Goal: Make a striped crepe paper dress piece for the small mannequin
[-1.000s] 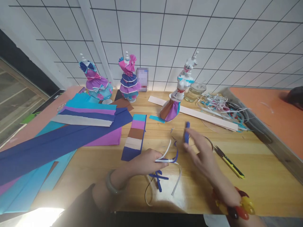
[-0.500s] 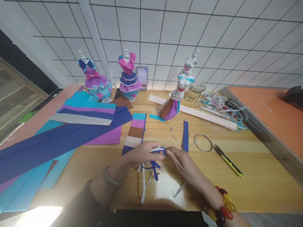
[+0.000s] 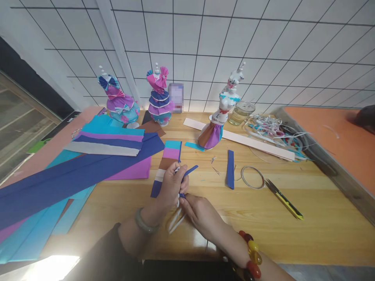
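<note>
Near the middle of the table, my left hand [image 3: 171,183] is closed round narrow blue and white strips. A loose blue end [image 3: 191,169] sticks out past its thumb to the upper right. Just below it, my right hand [image 3: 203,214] pinches the same bundle between thumb and fingers. White strips [image 3: 177,220] hang down beneath the two hands. How the strips join inside the fingers is hidden. Behind my left hand lies a panel of coloured bands [image 3: 170,154], turquoise, purple, brown, cream and blue, partly covered by that hand.
Dressed miniature mannequins [image 3: 121,101] stand at the back, one with a striped skirt [image 3: 211,134]. Folded coloured sheets [image 3: 111,138] spread over the left side. Right of my hands lie a blue strip [image 3: 230,169], a wire coil [image 3: 252,177] and a yellow-black cutter [image 3: 284,199]. A glass jar [image 3: 241,113] sits behind.
Both hands have moved left and come closer, one above the other. My left hand has risen and now grips the strips in a fist; the hanging strips are gathered under the hands.
</note>
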Tool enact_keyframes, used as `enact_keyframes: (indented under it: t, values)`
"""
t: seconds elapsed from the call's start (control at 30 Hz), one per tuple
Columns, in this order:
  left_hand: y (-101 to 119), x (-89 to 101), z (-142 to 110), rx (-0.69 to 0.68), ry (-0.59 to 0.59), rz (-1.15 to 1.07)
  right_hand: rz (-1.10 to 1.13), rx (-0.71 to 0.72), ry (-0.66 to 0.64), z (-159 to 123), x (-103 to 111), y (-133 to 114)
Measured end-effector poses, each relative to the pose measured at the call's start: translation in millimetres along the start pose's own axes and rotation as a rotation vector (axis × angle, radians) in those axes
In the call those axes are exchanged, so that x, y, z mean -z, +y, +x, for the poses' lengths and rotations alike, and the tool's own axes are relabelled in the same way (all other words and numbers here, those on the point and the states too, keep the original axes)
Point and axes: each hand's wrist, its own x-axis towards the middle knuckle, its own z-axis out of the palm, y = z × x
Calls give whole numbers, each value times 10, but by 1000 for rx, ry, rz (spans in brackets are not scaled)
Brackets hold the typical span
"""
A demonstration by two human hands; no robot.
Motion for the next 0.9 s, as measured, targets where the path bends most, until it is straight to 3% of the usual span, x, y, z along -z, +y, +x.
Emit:
enact_keyframes:
  t: [0.1, 0.17, 0.23, 0.3, 0.37, 0.5, 0.6, 0.73, 0.83, 0.9]
  values:
    - [46, 31, 8, 58, -93, -171, 145, -29, 67, -3, 117, 84]
    - [45, 25, -14, 74, -146, -198, 372, -48, 199, 21, 162, 114]
    - [33, -1, -58, 64, -174, -164, 658, -11, 230, 58, 137, 101]
    - [24, -26, -100, 14, -169, -55, 863, 27, 73, 88, 56, 70]
    - [25, -30, -112, -70, -128, 115, 927, -23, -106, 91, -22, 52]
    - [29, 28, -36, -213, -81, 453, 759, -118, -224, 4, 73, 75]
    - [3, 71, 4, -195, -191, 626, 344, -74, -181, -55, 345, 78]
    - [-11, 68, -49, 49, -477, 584, 146, 42, -101, -23, 629, 121]
    - [-1, 56, -71, 299, -514, 364, 112, 49, -15, 39, 662, 256]
    - [-19, 58, -45, 337, -493, 229, 102, 21, 57, 58, 614, 352]
